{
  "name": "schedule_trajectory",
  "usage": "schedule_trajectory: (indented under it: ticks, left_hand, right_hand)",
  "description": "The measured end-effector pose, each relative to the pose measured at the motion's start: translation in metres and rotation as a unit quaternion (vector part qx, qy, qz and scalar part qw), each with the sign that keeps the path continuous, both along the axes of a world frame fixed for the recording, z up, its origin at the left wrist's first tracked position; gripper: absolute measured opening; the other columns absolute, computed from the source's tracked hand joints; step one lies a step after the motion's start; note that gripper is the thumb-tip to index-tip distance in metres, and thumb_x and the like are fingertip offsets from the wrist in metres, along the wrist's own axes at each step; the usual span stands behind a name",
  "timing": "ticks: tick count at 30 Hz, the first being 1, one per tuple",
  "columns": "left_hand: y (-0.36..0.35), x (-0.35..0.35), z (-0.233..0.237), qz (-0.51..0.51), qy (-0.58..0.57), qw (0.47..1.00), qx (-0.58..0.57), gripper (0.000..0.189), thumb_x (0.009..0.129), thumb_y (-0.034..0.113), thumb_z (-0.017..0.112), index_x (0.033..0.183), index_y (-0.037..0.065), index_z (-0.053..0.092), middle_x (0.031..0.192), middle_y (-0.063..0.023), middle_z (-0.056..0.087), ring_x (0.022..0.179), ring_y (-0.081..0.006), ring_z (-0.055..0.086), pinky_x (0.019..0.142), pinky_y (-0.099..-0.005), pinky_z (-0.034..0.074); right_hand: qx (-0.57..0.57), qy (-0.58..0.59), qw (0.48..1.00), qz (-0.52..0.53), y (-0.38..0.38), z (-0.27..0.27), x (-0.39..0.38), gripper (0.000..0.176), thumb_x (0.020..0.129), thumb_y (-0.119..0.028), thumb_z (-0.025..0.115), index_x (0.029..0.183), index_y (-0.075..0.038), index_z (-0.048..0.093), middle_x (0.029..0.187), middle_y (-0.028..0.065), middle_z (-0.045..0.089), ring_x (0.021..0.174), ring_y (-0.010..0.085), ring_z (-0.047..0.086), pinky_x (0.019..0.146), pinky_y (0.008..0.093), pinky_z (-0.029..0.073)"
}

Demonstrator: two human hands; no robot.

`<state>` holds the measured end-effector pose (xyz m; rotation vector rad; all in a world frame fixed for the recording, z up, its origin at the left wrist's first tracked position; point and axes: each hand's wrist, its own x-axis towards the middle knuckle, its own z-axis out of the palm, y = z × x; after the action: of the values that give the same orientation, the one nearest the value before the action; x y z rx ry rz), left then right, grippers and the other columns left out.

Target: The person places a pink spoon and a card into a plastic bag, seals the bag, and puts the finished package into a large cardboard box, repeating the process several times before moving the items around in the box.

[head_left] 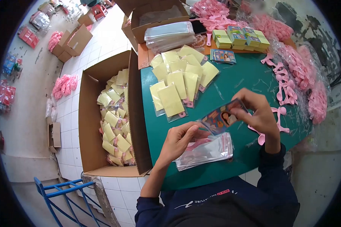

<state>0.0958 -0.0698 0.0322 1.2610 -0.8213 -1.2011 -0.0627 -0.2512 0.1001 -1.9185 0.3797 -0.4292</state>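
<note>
My right hand (257,111) pinches a blue printed card (218,119) between thumb and fingers, tilted above the table. Close to the card's lower left end, my left hand (181,140) has its fingers closed on the edge of a clear plastic bag (205,138). Something pink, probably a spoon, shows through that bag; the fingers partly hide it. Beneath lies a pile of clear plastic bags (212,154). Pink spoons (280,120) lie on the table just beyond my right hand.
Filled bags with pale yellow backs (171,101) overlap on the green table (161,132). More fill the cardboard box (90,125) at left. Card stacks (236,38), printed cards (223,56) and a bag stack (169,34) stand behind. Pink spoons in plastic (301,68) line the right edge.
</note>
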Motion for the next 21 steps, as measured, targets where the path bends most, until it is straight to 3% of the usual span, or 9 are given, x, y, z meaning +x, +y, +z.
schedule_trajectory:
  ticks: [2, 3, 5, 8, 12, 13, 16, 19, 21]
  left_hand:
    - [-0.002, -0.002, -0.002, -0.003, -0.028, 1.0, 0.009, 0.028, 0.096, 0.021, 0.047, 0.104, -0.002, 0.061, 0.083, -0.0113, 0.068, 0.081, -0.0131, 0.066, 0.071, -0.026, 0.052]
    - [-0.002, -0.003, -0.001, -0.013, -0.078, 0.997, 0.012, 0.027, 0.095, 0.021, 0.049, 0.103, -0.001, 0.062, 0.081, -0.0114, 0.068, 0.079, -0.0129, 0.066, 0.069, -0.0261, 0.051]
    - [-0.002, -0.005, 0.003, -0.027, -0.176, 0.984, 0.019, 0.025, 0.092, 0.022, 0.053, 0.1, 0.0, 0.063, 0.077, -0.0116, 0.067, 0.076, -0.0123, 0.066, 0.066, -0.0261, 0.05]
    - [-0.003, -0.013, 0.016, -0.047, -0.217, 0.975, 0.014, 0.022, 0.09, 0.021, 0.057, 0.097, 0.003, 0.065, 0.077, -0.0126, 0.066, 0.071, -0.0161, 0.067, 0.063, -0.0269, 0.048]
    - [0.0, -0.019, 0.024, -0.059, -0.226, 0.972, 0.038, 0.037, 0.089, 0.023, 0.058, 0.121, 0.006, 0.054, 0.082, -0.0146, 0.068, 0.075, -0.0264, 0.067, 0.065, -0.0305, 0.049]
    - [0.001, -0.02, 0.021, -0.05, -0.242, 0.969, 0.027, 0.04, 0.088, 0.023, 0.059, 0.124, 0.007, 0.051, 0.081, -0.0145, 0.068, 0.073, -0.0257, 0.068, 0.065, -0.0298, 0.049]
    - [0.005, -0.022, 0.012, -0.033, -0.27, 0.962, 0.016, 0.053, 0.086, 0.026, 0.062, 0.132, 0.01, 0.042, 0.081, -0.0149, 0.068, 0.071, -0.0257, 0.068, 0.063, -0.029, 0.048]
    - [0.01, -0.02, 0.013, -0.059, -0.265, 0.962, 0.03, 0.064, 0.084, 0.028, 0.065, 0.137, 0.011, 0.034, 0.083, -0.015, 0.068, 0.074, -0.0277, 0.067, 0.065, -0.0303, 0.049]
    - [0.016, -0.012, 0.011, -0.104, -0.264, 0.959, 0.02, 0.069, 0.084, 0.026, 0.065, 0.139, 0.009, 0.029, 0.084, -0.0134, 0.069, 0.077, -0.0252, 0.068, 0.069, -0.031, 0.05]
  right_hand:
    - [-0.163, 0.046, 0.985, 0.027, 0.009, 0.013, -0.005, 0.017, 0.077, -0.004, 0.066, 0.091, -0.001, 0.057, 0.078, 0.0075, 0.059, 0.067, 0.0164, 0.059, 0.058, 0.0274, 0.044]
    - [-0.2, 0.042, 0.978, 0.038, 0.012, 0.018, -0.007, 0.014, 0.076, -0.003, 0.065, 0.087, 0.0, 0.057, 0.079, 0.0109, 0.058, 0.071, 0.0241, 0.059, 0.061, 0.0313, 0.044]
    - [-0.196, 0.049, 0.978, 0.058, 0.017, 0.02, -0.008, 0.015, 0.075, -0.004, 0.066, 0.086, -0.001, 0.055, 0.079, 0.011, 0.057, 0.071, 0.0264, 0.058, 0.061, 0.0329, 0.044]
    - [-0.192, 0.078, 0.971, 0.121, 0.023, 0.013, -0.005, 0.018, 0.076, -0.008, 0.066, 0.085, -0.002, 0.052, 0.078, 0.0109, 0.055, 0.071, 0.0295, 0.057, 0.062, 0.036, 0.044]
    - [-0.236, 0.143, 0.94, 0.2, 0.032, -0.007, -0.002, 0.022, 0.077, -0.016, 0.065, 0.086, -0.004, 0.049, 0.081, 0.0111, 0.054, 0.073, 0.0324, 0.056, 0.064, 0.0402, 0.044]
    - [-0.236, 0.17, 0.932, 0.215, 0.033, -0.009, -0.002, 0.024, 0.079, -0.019, 0.063, 0.094, -0.006, 0.051, 0.087, 0.0108, 0.055, 0.077, 0.0318, 0.057, 0.065, 0.0408, 0.044]
    - [-0.215, 0.055, 0.96, 0.171, 0.036, -0.016, -0.003, 0.02, 0.077, -0.017, 0.065, 0.092, -0.006, 0.055, 0.082, 0.0115, 0.057, 0.074, 0.0325, 0.058, 0.062, 0.0391, 0.045]
    - [-0.112, 0.093, 0.966, 0.214, 0.031, -0.023, -0.007, 0.016, 0.075, -0.014, 0.068, 0.083, -0.004, 0.059, 0.071, 0.0093, 0.056, 0.067, 0.0251, 0.06, 0.057, 0.0342, 0.045]
    - [-0.034, 0.124, 0.98, 0.154, 0.028, -0.023, -0.008, 0.016, 0.073, -0.01, 0.071, 0.074, -0.003, 0.057, 0.065, 0.0057, 0.053, 0.063, 0.0168, 0.057, 0.055, 0.0298, 0.043]
